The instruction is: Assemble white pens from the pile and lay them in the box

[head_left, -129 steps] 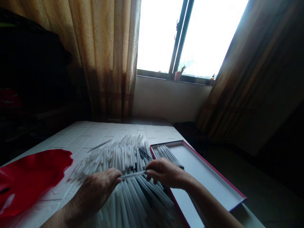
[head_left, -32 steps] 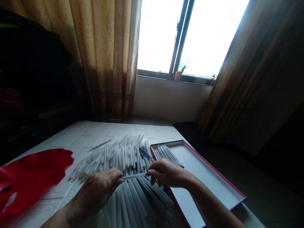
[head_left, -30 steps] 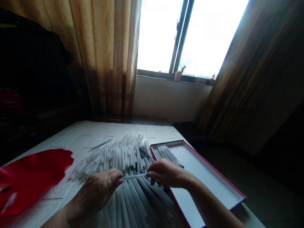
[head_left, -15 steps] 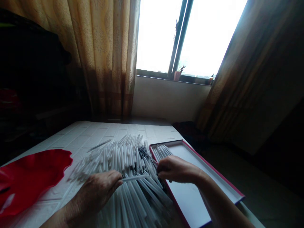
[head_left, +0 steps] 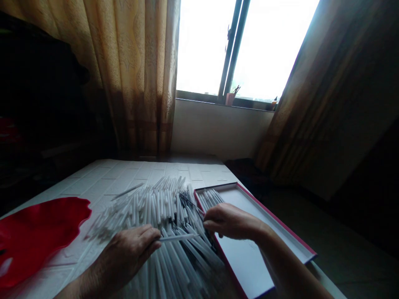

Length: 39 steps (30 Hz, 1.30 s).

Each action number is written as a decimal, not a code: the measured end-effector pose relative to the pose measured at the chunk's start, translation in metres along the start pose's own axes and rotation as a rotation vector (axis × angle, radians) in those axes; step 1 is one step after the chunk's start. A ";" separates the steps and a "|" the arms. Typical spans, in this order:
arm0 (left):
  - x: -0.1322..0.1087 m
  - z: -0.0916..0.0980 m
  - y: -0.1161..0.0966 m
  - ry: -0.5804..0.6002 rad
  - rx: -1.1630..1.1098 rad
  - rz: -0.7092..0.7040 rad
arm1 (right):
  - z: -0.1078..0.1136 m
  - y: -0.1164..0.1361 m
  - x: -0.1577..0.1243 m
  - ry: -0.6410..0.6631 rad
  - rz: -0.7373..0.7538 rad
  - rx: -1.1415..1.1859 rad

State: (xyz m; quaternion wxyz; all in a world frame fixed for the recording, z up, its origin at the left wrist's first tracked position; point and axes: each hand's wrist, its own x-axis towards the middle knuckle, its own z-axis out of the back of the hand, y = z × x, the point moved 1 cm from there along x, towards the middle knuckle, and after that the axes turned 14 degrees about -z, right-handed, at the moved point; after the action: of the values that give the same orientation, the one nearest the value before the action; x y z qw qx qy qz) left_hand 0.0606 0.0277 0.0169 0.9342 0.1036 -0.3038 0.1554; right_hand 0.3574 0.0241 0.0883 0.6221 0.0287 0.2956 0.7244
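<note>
My left hand (head_left: 134,247) pinches one end of a whitish translucent plastic tube (head_left: 179,237), which points right across the pile. Beneath and beyond it lies a large heap of similar tubes (head_left: 158,203), with some thin dark pieces (head_left: 186,198) among them. My right hand (head_left: 226,220) is closed above the left rim of a shallow box (head_left: 249,259). A thin dark stick (head_left: 197,207) runs from the heap to its fingertips; the grip itself is partly hidden. Several tubes (head_left: 210,198) lie side by side in the box's far left end.
A red wavy-edged plastic dish (head_left: 46,236) stands at the left on the white brick-patterned tabletop (head_left: 106,176). The box's right edge lies close to the table's right edge. Beyond are curtains (head_left: 134,74), a window and a pink cup (head_left: 230,99) on the sill.
The view has shifted slightly, so the scene sits a little further left. The tube in my left hand has dropped slightly and its free end has moved a little; both hands keep their grips.
</note>
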 end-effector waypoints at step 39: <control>-0.003 0.008 0.011 -0.091 0.132 0.098 | -0.026 0.019 0.019 -0.402 -0.299 -0.308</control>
State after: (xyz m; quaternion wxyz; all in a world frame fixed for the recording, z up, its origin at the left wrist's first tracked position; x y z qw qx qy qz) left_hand 0.0497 0.0351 0.0223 0.9019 0.1570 -0.3399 0.2156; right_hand 0.3257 0.0303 0.0697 0.7650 0.0331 0.0536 0.6410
